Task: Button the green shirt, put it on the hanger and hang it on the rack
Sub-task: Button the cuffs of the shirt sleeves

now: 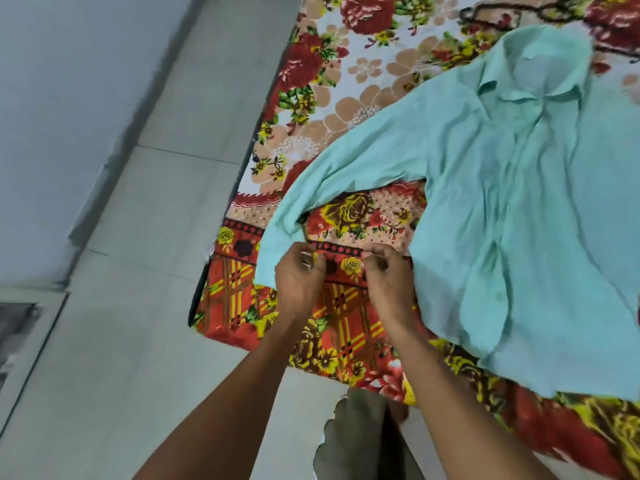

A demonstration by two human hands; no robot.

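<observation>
Green shirt (512, 209) lies face-up on the floral bedsheet (346, 98), collar at far end, dark hanger (491, 10) just beyond collar. Left hand (299, 275) w/ curled fingers sits at the sleeve cuff (268, 258); right hand (388, 275), fingers curled, beside shirt's side hem. Can't tell if either really pinches cloth. Probably smoothing before buttoning: flatten sleeve, line up placket edges, start at the collar button.

**A flowered bed and what lay on it**

The bed (346, 109) was covered in a floral spread of red, yellow and tan blooms, with a plaid band along its near edge. A green shirt (519, 202) lay spread flat across it, collar toward the far side, one sleeve reaching toward the near corner. A dark hanger (491, 10) rested just beyond the collar.
</observation>
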